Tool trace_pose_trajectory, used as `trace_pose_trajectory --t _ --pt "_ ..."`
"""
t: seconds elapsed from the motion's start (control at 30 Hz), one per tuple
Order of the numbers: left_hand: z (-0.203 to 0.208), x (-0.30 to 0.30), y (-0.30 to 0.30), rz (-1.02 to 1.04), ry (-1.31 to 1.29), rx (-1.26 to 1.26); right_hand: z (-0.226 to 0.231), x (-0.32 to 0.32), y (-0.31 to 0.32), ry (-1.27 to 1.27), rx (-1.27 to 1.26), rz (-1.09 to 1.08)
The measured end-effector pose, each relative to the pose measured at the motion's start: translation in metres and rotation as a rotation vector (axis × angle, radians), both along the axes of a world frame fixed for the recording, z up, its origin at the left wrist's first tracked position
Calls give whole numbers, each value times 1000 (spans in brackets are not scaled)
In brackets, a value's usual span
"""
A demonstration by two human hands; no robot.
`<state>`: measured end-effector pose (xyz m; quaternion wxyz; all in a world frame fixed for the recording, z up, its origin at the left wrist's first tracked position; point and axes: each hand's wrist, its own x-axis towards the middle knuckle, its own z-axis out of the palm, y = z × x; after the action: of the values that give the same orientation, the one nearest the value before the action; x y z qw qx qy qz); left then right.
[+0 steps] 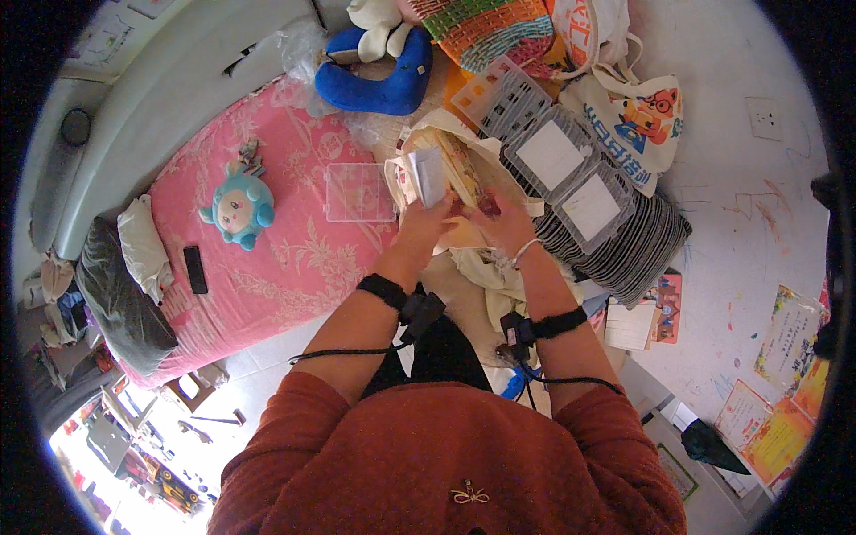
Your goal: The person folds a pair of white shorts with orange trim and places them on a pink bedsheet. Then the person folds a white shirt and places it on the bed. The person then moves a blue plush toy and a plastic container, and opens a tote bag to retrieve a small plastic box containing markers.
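Observation:
A cream cloth bag (pixel 522 198) lies in front of me with its mouth spread wide, and flat, yellowish, paper-like things (pixel 453 153) show inside. My left hand (pixel 426 226) is closed around a small white-and-grey flat packet (pixel 428 176) at the bag's left side. My right hand (pixel 510 225) reaches in at the bag's lower right, its fingers curled by a small dark red thing (pixel 487 205) that is too small to name. What those fingers grip is partly hidden. Just left of the bag lies a clear plastic case (pixel 355 193) on the pink bedding.
Clear compartment boxes (pixel 551 159) rest on a striped cushion (pixel 644 241) at the right. A blue neck pillow (pixel 379 92) and a printed tote bag (pixel 635 125) are beyond. On the pink bed (pixel 303 259) lie a teal plush toy (pixel 239 209) and a black phone (pixel 195 269).

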<state>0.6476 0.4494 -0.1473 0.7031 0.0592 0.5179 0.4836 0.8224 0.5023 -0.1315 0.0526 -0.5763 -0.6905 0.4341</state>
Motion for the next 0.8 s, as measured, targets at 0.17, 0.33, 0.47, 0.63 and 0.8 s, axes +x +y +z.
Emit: trace_pose_trajectory --t 0.17,0.33,0.47,0.63,0.8 --pt "-6 1 3 -152 413 -19 6 -18 8 -440 87 71" --pt "-24 -14 -2 -318 1122 189 1 -7 27 -447 70 7" --pt "-21 -7 -3 -483 815 126 0 0 22 -337 86 -81" --pt "11 -15 0 -219 435 -134 9 2 15 -262 240 -146" --pt "47 -29 -7 -56 270 -24 22 -1 14 -149 413 -184"
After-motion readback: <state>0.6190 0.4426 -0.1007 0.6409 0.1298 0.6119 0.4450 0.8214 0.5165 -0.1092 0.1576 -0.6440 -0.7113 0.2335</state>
